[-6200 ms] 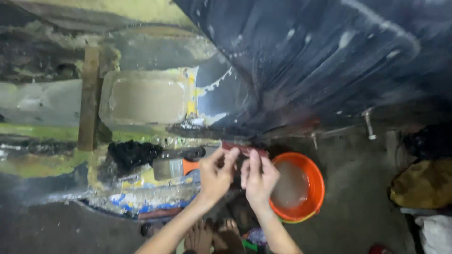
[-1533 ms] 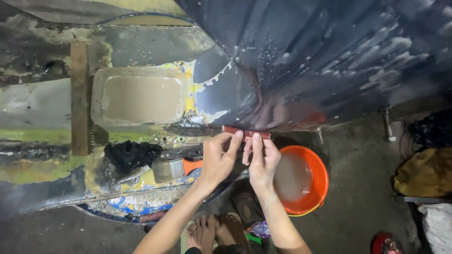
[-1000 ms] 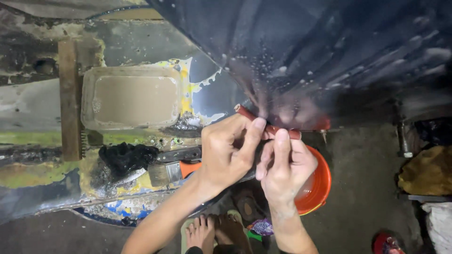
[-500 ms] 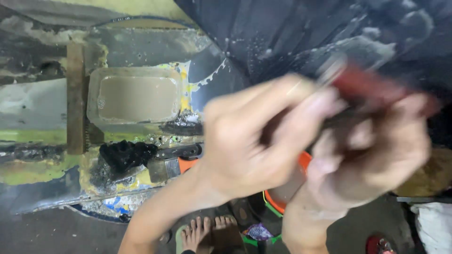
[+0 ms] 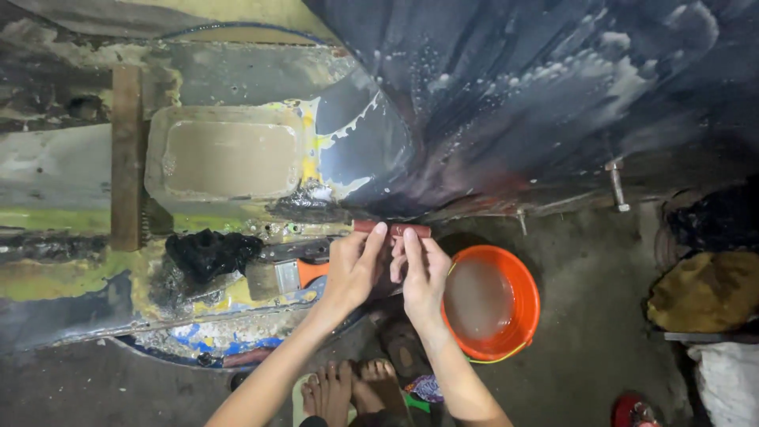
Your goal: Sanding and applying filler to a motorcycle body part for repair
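Pinching a small reddish-brown block (image 5: 393, 229) from both ends, left hand (image 5: 353, 270) and right hand (image 5: 422, 275) press it flat vs the lower lip of a dark wet panel (image 5: 538, 103); fingers of both hands are closed on the block, thumbs under, tips on top, prob. so it sits square on the edge; block is right at the seam where the panel meets the worn yellow-green bodywork (image 5: 71, 229), just above the hands; soapy streaks run down the panel, so the surface looks wetted for rubbing; orange bucket (image 5: 522, 304) w/ cloudy water stands on the concrete floor (image 5: 593, 332) just beside the right hand, close enough for a dip; paintbrush w/ orange handle (image 5: 286, 275) lies on the ledge near the left hand, next to a black rag (image 5: 209, 251); bare feet (image 5: 352, 383) show below between the forearms; a brownish bundle (image 5: 704, 292) sits far right, well apart
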